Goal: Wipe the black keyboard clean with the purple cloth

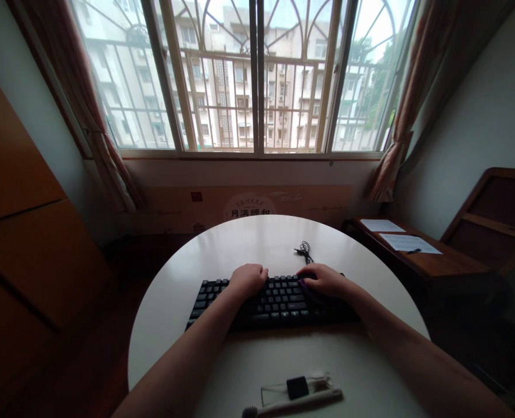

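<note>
A black keyboard [278, 299] lies across the white round table, its keys facing up. My left hand [249, 280] is closed at its back edge, fingers curled down and partly hidden. At the right part of the keyboard, my right hand [324, 280] is closed around a dark purple thing [312, 290], soft-looking like a cloth, mostly covered by the hand. Behind the keyboard lies its coiled black cable [304, 252]. Nearer to me are a light-handled brush [301, 402] with dark bristles and a wire tool with a black square block [298, 387].
The round white table [165, 325] has a curved edge on both sides. A wooden side table [461, 261] at the right holds papers [409, 243] and a pen [413, 251]. Orange-brown cabinets [35, 255] stand at the left. A barred window [257, 87] is ahead, with curtains at both sides.
</note>
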Demonstrator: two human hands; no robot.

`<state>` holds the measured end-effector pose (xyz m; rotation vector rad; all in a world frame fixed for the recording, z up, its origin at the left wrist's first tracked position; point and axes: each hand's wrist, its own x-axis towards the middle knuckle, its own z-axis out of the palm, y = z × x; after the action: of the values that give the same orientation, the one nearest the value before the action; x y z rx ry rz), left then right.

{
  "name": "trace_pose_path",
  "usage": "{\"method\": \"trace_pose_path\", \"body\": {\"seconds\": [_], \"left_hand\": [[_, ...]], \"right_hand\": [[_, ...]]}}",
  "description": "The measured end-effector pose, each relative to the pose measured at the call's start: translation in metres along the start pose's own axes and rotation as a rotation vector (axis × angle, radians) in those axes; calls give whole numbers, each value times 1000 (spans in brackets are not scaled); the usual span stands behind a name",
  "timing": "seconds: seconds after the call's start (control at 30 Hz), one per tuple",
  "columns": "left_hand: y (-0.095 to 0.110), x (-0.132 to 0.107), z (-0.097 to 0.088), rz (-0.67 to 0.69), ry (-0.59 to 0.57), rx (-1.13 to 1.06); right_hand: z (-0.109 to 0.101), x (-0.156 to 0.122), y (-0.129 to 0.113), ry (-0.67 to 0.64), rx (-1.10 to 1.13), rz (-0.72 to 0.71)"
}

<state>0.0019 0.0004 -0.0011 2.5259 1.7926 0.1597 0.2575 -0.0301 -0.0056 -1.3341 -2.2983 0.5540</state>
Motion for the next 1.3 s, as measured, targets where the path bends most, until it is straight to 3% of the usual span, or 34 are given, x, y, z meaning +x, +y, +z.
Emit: {"method": "trace_pose_path", "body": {"seconds": [0.3, 0.5, 0.73, 0.93, 1.3], "left_hand": [[0, 0, -1, 2, 8, -5], [0, 0, 0, -1, -5, 1], [0, 0, 0, -2, 0, -1], [-1, 1, 1, 9, 10, 6], [1, -2, -3, -2, 0, -11]], "right_hand": [[-5, 0, 0, -56, 37, -8], [-1, 1, 1, -12, 34, 61], [-5, 1, 1, -71, 69, 28], [-3, 2, -1, -30, 55, 81], [-3, 2, 3, -60, 83, 55]]}}
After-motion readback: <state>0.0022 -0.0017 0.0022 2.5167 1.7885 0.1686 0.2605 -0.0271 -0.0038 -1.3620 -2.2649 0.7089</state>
